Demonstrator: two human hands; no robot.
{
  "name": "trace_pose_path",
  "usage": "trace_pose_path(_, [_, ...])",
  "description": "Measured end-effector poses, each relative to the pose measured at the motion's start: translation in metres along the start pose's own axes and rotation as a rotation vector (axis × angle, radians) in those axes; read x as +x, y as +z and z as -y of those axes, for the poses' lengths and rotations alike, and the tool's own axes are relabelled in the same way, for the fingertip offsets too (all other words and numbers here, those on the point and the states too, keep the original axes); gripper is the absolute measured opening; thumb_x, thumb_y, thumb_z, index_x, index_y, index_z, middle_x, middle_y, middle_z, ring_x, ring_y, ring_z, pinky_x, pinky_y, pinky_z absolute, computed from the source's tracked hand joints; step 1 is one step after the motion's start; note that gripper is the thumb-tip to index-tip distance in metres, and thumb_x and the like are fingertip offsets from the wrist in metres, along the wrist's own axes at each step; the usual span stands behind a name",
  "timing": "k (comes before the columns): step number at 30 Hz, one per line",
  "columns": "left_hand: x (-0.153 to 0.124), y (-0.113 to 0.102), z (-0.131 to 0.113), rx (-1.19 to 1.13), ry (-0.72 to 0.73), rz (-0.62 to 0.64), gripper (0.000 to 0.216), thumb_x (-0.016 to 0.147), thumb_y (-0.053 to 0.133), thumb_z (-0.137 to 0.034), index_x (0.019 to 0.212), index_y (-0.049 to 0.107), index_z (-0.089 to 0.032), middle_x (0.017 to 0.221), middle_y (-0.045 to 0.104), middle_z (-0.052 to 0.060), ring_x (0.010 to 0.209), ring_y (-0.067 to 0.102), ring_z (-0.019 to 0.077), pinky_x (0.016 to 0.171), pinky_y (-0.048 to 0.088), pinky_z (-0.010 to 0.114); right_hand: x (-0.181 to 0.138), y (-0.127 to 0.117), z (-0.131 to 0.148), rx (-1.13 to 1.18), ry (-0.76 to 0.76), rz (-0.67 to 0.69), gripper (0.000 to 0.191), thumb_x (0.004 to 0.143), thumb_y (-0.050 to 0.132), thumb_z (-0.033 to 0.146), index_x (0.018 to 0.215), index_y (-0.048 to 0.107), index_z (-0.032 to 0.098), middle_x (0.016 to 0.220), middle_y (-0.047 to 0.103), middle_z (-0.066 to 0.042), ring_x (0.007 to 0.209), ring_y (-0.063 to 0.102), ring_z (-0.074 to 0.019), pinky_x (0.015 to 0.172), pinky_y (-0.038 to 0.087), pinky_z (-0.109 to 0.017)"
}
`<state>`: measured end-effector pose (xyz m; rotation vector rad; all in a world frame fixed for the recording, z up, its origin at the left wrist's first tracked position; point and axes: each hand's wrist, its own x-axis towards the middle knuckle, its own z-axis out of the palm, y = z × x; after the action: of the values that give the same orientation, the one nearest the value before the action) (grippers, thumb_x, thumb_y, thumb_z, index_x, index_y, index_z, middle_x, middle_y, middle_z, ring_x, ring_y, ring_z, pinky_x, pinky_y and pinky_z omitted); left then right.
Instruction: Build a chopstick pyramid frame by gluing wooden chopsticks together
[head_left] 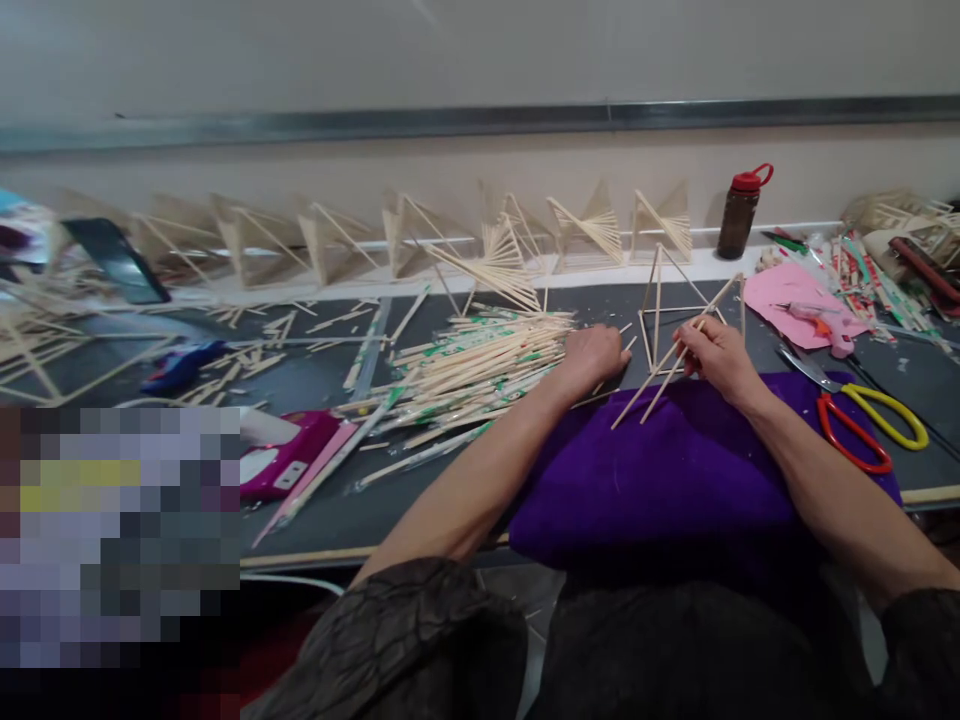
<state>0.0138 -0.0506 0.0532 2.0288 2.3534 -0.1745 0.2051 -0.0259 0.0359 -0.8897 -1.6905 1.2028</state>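
My right hand (716, 358) is closed in a pinch on a pair of wooden chopsticks (651, 392), their lower ends pointing down and left over the purple cloth (645, 480). Just behind it stands a small open frame of joined sticks (657, 300). My left hand (595, 360) rests at the right edge of a pile of chopsticks (487, 355), some bare and some in clear wrappers with green print. Its fingers are curled downward, and stick ends show beside them. What those fingers grip is hidden.
Several twisted stick frames (589, 230) line the wall. At right are scissors (847, 405) with red and yellow handles, a pink glue gun (817, 318) and a brown bottle (739, 215). A phone (116, 260) leans at left, near a magenta device (296, 460).
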Motion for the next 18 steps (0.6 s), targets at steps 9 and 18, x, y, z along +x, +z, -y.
trace_pose_path(9, [0.020,0.002,0.001,0.031,-0.028,0.072,0.035,0.088,0.059,-0.019,0.116,0.080,-0.013,0.121,0.077,0.021,0.117,0.072,0.0374,0.094,0.059,0.042,-0.004,0.001,0.007,-0.055,-0.036,0.023,0.025,0.093,0.054,0.039,0.079,0.060,0.019,0.066,0.063,0.002,0.049,0.056,-0.0074,0.052,0.042,-0.022])
trace_pose_path(18, [-0.002,0.016,-0.004,-0.021,0.108,-0.100,0.045,0.098,0.036,-0.008,0.126,0.070,-0.003,0.115,0.072,0.030,0.117,0.071,0.0378,0.094,0.055,0.047,-0.002,-0.002,0.000,-0.010,-0.026,0.005,0.035,0.085,0.062,0.056,0.080,0.061,0.021,0.062,0.061,0.003,0.047,0.056,-0.0097,0.045,0.038,-0.023])
